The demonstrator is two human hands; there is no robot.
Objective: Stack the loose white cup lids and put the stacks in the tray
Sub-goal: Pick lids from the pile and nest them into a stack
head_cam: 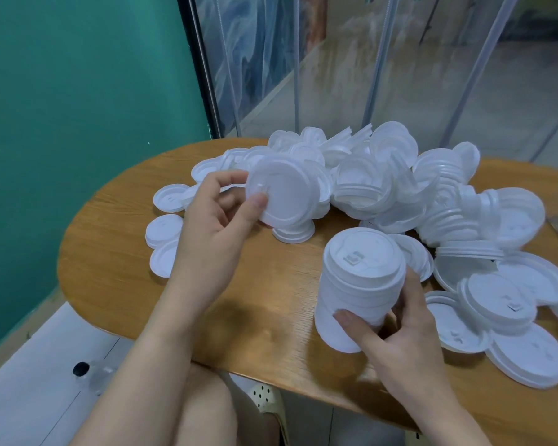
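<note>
We see the left hand (218, 217) at the centre left of the frame pinching a single white lid (281, 191) by its rim, thumb on the near face and fingers behind, the lid tilted up on edge above the wooden table (255, 294). Lower and to the right, the right hand (397, 320) grasps a stack of lids (361, 284), thumb across its front and fingers curled round the far side; the stack leans toward us, top face showing an embossed mark. Whether its base touches the table we cannot tell.

Behind both hands a heap of loose lids (384, 181) fills the upper middle and right of the tabletop, many lying on edge or overlapping, some already nested in short runs. A few flat lids (165, 233) lie apart at the left edge of the table, partly hidden by the left forearm. More flat lids (525, 355) spread across the lower right, just beside the right hand. One small nested stack (292, 235) sits directly under the held lid.

A teal wall (78, 123) occupies the upper left; clear plastic strip curtains (384, 59) hang across the upper right. At the bottom centre we see a knee and a pale perforated shoe (268, 397) under the table edge.
</note>
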